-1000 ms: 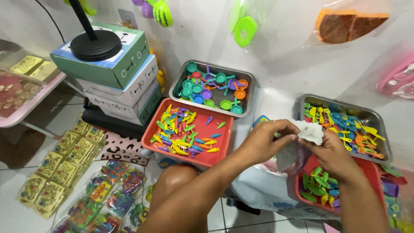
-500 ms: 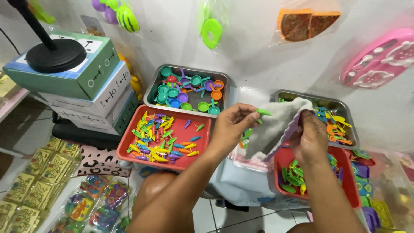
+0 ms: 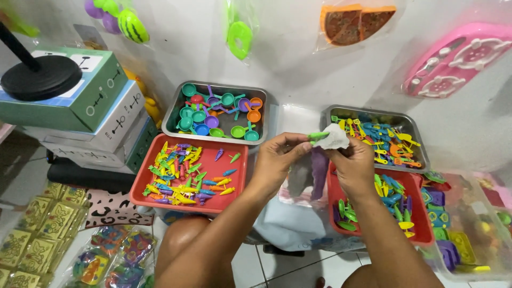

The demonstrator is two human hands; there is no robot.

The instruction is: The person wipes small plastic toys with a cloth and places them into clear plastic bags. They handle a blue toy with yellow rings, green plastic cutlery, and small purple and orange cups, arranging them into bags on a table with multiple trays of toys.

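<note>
At mid-frame both hands sit higher and closer together than a moment ago, and the grey cloth (image 3: pixel 335 140), which then hung spread between them, is now bunched into a small wad above the right red tray (image 3: pixel 335 197). It looks like wiping is under way. The left hand (image 3: pixel 280 157) pinches a small green toy piece (image 3: pixel 319 135) at its fingers (image 3: pixel 301 143), touching the cloth; the right hand (image 3: pixel 353 166) presses the wad with closed fingers.
</note>
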